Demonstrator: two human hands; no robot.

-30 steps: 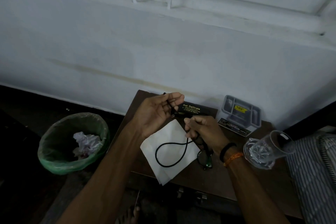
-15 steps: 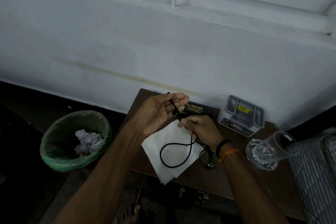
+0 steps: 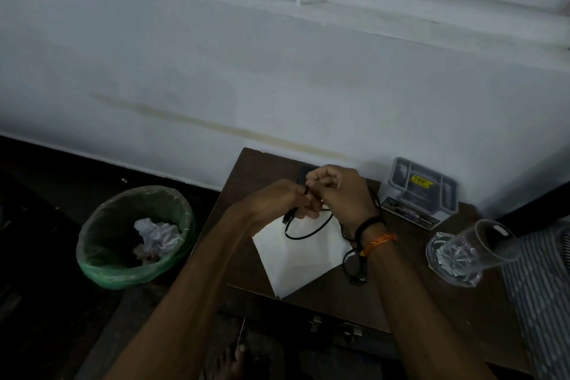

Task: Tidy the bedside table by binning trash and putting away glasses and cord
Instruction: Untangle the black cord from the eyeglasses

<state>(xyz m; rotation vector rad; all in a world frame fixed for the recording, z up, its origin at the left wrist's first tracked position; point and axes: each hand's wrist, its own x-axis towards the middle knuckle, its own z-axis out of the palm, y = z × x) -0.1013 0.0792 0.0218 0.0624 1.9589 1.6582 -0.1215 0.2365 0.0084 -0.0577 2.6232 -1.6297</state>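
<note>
Two hands coil a black cord above the bedside table

Both hands meet over the table point(image 3: 410, 296): the left hand point(image 3: 277, 200) pinches gathered turns of the cord point(image 3: 308, 233) with a plug end poking out below its fingers, and the right hand point(image 3: 336, 191), fingers curled, grips the cord beside it, probably feeding another loop so the cord makes a compact bundle. One slack loop hangs down onto the white paper point(image 3: 296, 259) under the hands. Glasses point(image 3: 354, 265) lie just right of that paper, partly under the right wrist, not yet put away. Beyond the paper to the right, a grey organizer tray point(image 3: 422, 191) sits against the wall, a likely home for the cord. Left of the table stands a green-lined bin point(image 3: 135, 234) holding crumpled trash.
</note>
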